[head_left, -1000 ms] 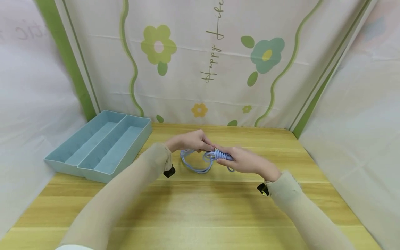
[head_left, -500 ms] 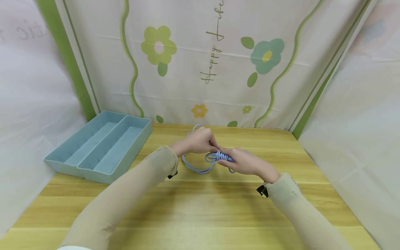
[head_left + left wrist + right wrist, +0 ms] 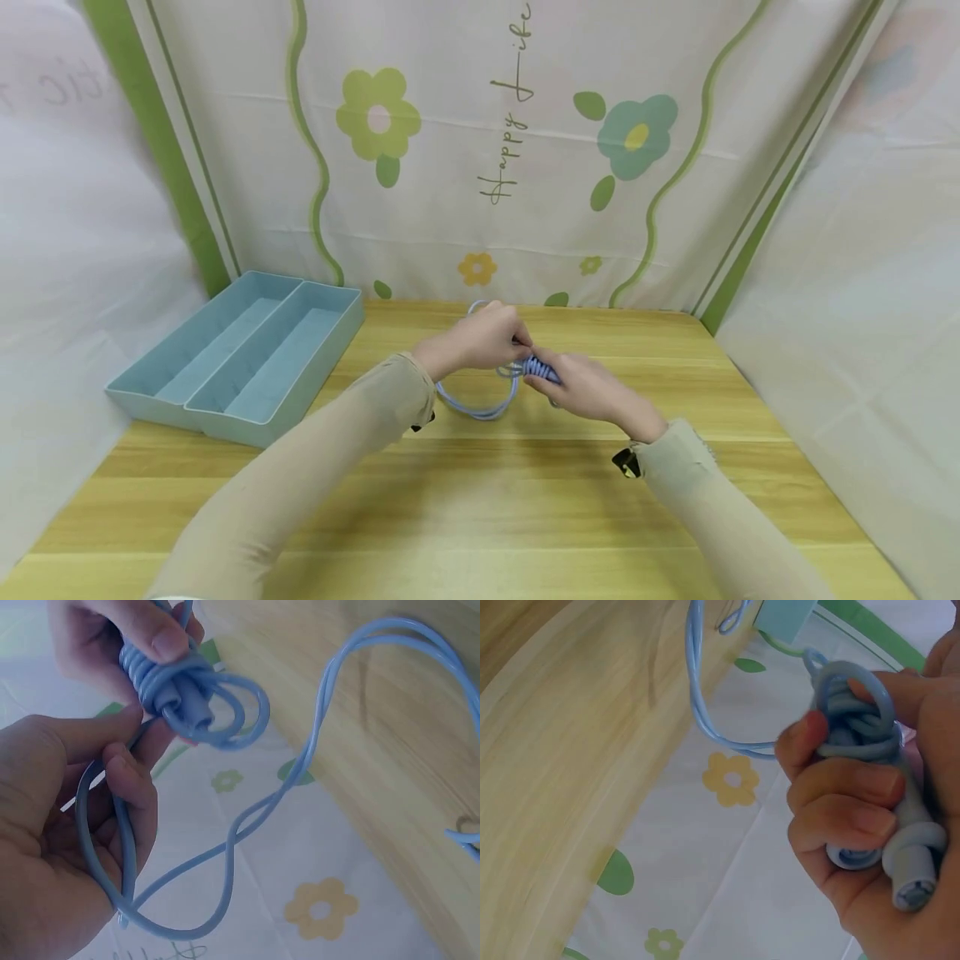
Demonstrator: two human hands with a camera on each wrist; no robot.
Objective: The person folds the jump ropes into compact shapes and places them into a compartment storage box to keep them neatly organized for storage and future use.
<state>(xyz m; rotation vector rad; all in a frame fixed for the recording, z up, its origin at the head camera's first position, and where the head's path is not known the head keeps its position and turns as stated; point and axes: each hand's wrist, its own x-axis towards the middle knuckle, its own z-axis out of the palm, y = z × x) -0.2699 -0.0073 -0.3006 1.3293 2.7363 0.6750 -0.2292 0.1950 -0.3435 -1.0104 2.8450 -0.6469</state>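
A pale blue jump rope (image 3: 542, 368) is bunched in my right hand (image 3: 583, 390), its cord wound in tight turns around the two handles. In the right wrist view my fingers curl round these handles (image 3: 913, 877), whose ends stick out by the palm. Close against the right hand, my left hand (image 3: 486, 337) pinches the cord between thumb and fingers. The left wrist view shows a loose loop of cord (image 3: 225, 889) hanging from that hand, and small loops (image 3: 259, 712) at the handle ends. More slack cord (image 3: 480, 413) curves below the left hand, near the tabletop.
A light blue tray (image 3: 321, 363) with two long compartments stands at the back left of the wooden table (image 3: 480, 517). A white flowered curtain (image 3: 450, 192) rises behind the table's rear edge, and plain white cloth hangs on both sides.
My left hand has shifted right, up against the right hand, drawing cord along. A cord loop now shows behind the left hand. The right hand has barely moved and keeps its grip.
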